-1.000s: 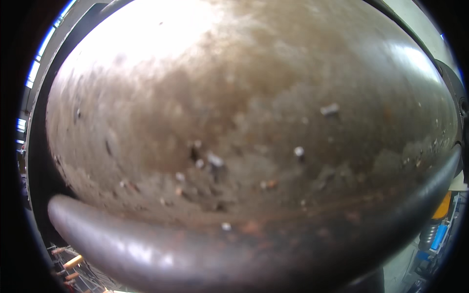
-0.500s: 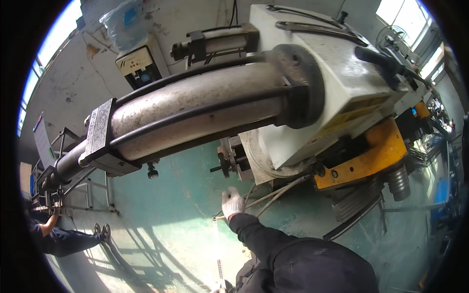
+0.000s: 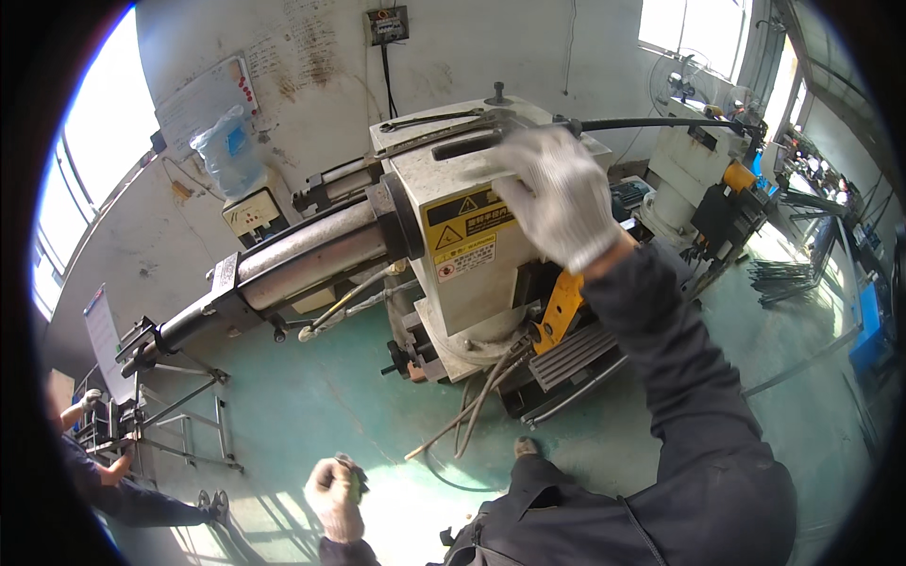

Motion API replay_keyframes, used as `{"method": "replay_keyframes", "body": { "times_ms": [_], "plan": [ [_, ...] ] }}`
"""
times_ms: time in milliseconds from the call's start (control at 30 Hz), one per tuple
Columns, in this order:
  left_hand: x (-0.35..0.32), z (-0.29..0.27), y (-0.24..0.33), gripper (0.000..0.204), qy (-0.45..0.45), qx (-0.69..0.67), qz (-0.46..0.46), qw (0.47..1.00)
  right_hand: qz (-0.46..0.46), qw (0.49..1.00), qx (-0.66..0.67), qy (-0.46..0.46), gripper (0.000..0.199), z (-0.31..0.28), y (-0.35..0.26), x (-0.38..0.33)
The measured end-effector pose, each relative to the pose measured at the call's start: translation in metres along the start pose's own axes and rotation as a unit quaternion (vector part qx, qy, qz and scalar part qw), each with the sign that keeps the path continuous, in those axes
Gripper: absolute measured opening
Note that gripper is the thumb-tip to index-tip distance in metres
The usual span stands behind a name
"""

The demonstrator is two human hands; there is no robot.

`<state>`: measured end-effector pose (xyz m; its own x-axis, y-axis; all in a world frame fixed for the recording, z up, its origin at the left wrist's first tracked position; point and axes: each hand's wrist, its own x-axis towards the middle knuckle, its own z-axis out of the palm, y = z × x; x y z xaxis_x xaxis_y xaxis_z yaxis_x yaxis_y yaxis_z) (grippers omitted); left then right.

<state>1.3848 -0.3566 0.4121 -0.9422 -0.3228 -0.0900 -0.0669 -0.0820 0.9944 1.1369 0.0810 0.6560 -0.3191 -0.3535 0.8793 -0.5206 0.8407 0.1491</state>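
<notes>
Right hand (image 3: 559,193) — gloved, open — rests atop the cream machine housing (image 3: 472,255), seemingly bracing; left hand (image 3: 335,495) hangs low, fist closed round a small dark object (image 3: 354,469).

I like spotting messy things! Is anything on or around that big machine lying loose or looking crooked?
Yes. A wrench and a dark bar lie loose on the machine's flat top, beside the gloved right hand. Below, grey hoses trail from the machine onto the green floor. The left hand grips something small and dark.
</notes>
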Motion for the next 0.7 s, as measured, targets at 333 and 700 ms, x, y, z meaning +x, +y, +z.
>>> {"method": "replay_keyframes", "body": {
  "times_ms": [333,700],
  "plan": [
    [0.128,0.178,0.206,0.035,0.072,0.151,0.385,0.908,0.021,0.951,0.101,-0.291,0.043,-0.005,0.117,0.067],
    [0.298,0.218,0.215,0.027,0.272,0.586,0.335,0.686,-0.074,0.946,0.263,-0.173,0.030,-0.002,0.172,0.073]
  ]
}}
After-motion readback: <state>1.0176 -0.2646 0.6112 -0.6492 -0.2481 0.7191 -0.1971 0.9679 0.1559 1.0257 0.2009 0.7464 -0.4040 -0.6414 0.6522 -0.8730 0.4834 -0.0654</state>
